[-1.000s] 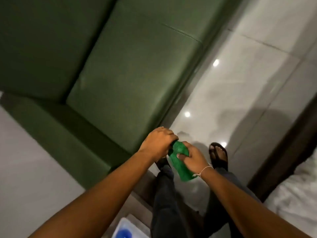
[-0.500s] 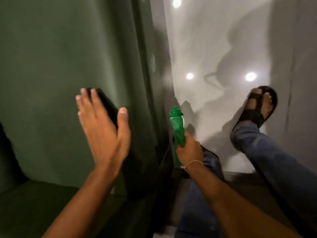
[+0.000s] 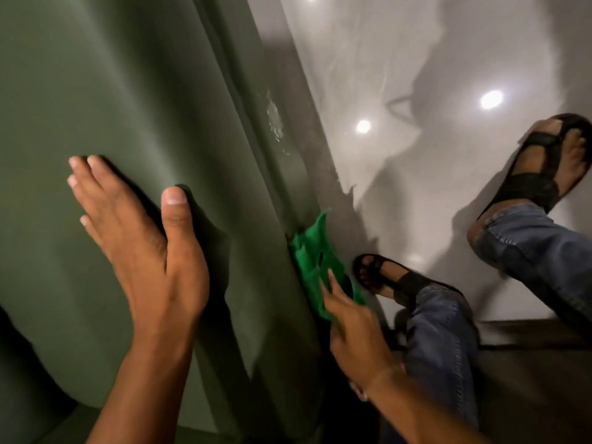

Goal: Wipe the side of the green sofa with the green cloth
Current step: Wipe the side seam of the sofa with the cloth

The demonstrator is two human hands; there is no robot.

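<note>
The green sofa (image 3: pixel 121 91) fills the left half of the head view, its cushion top facing me and its side dropping away along the edge near the floor. My left hand (image 3: pixel 141 241) lies flat on the cushion, fingers spread, holding nothing. The bright green cloth (image 3: pixel 312 261) is pressed against the sofa's side by my right hand (image 3: pixel 352 328), whose fingers lie over the cloth's lower part. A pale smear (image 3: pixel 275 121) shows on the sofa's side further along.
Glossy pale floor tiles (image 3: pixel 432 59) with ceiling-light reflections lie right of the sofa. My two feet in black sandals (image 3: pixel 544 168) and blue jeans (image 3: pixel 445 347) stand on them close to the sofa. A dark strip (image 3: pixel 528 363) runs at the lower right.
The cloth was held in both hands, then bunched upright in my right hand alone. Now it is spread against the sofa's side. My left hand has come down flat on the cushion.
</note>
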